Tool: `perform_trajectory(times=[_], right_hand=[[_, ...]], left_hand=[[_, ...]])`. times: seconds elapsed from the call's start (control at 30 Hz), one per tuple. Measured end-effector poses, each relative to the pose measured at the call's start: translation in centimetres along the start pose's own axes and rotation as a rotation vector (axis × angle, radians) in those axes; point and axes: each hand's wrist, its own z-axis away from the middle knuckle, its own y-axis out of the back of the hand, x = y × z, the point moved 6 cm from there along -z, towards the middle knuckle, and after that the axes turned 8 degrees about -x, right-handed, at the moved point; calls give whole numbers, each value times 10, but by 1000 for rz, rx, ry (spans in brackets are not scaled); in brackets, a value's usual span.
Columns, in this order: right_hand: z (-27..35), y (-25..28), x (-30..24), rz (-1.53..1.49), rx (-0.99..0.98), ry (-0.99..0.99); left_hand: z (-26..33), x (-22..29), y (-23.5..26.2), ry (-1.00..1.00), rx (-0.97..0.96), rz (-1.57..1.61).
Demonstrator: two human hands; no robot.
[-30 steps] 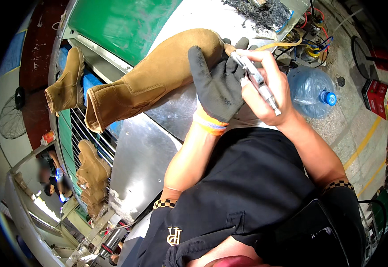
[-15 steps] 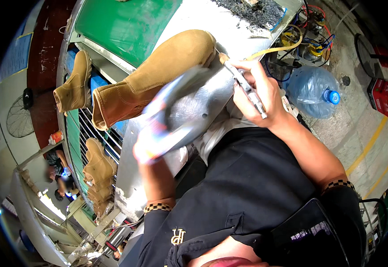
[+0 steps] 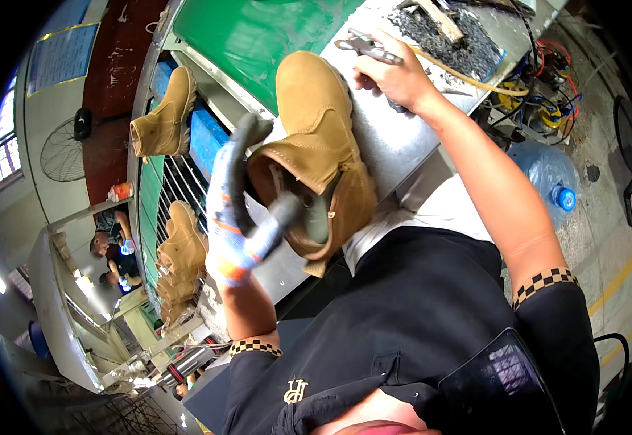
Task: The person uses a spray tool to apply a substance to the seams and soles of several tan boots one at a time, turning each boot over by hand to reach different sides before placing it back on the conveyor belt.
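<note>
Gloved left hand [image 3: 237, 217] is what we're looking at first: it's curling open-fingered right at the ankle opening of the tan boot [image 3: 316, 138], one finger dipping into the collar, not clearly clamping anything. We're seeing the boot lying on its side on the metal bench [image 3: 395, 145], toe pointing away from us. Our bare right hand [image 3: 395, 76] is gripping a slim metal tool [image 3: 365, 48] just past the toe. Two more tan boots are sitting on the wire rack [image 3: 178, 185] to the left, and a water jug [image 3: 551, 177] is standing on the floor.
</note>
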Motion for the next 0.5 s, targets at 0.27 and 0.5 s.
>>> perform_trajectory(times=[0.27, 0.5], right_hand=[[0, 18, 3, -122, 138, 164], [-2, 26, -1, -166, 257, 187]], left_hand=[[-16, -37, 7, 40, 493, 348], [-123, -117, 85, -79, 609, 630]])
